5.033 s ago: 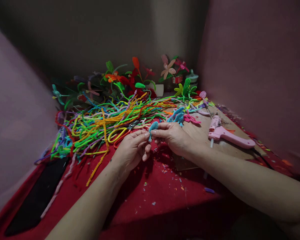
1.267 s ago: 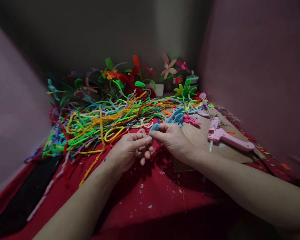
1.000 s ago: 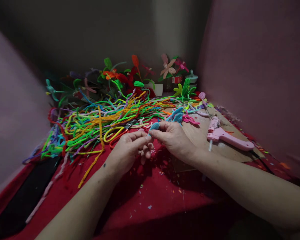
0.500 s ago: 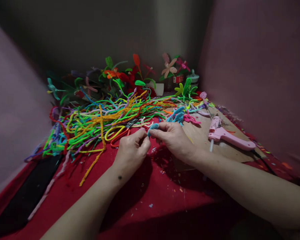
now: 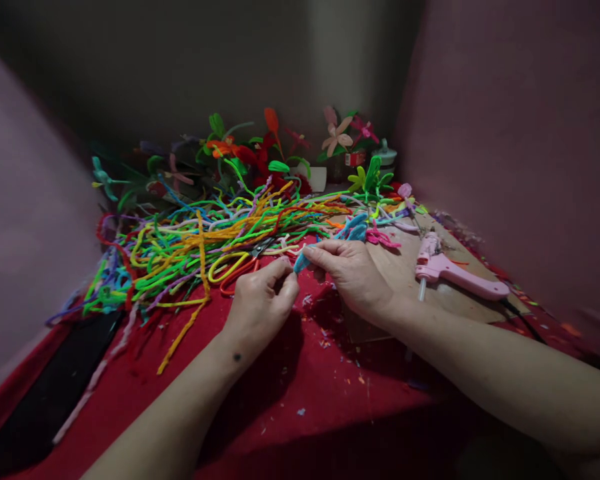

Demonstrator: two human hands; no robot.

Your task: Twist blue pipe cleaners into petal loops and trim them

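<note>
My left hand [image 5: 261, 308] and my right hand [image 5: 353, 275] meet over the red cloth [image 5: 300, 373]. Both pinch a small blue pipe-cleaner piece [image 5: 301, 261] between their fingertips; the left fingers are curled closed around its lower end, the right thumb and forefinger hold its upper end. Just behind the hands lies a big tangle of coloured pipe cleaners [image 5: 200, 243]. More blue bent pieces [image 5: 354, 229] and a pink one [image 5: 380, 237] lie by my right hand.
A pink glue gun [image 5: 453, 272] rests on a brown board [image 5: 410, 273] at the right, its cord trailing off. Scissors with orange handles [image 5: 245, 263] lie in the tangle. Finished pipe-cleaner flowers [image 5: 280, 150] stand at the back. A black strip [image 5: 40, 407] lies left. Walls close both sides.
The left hand has turned knuckles-up and curled shut on the blue piece. The piece has tipped from an upright loop to a slant between the fingertips.
</note>
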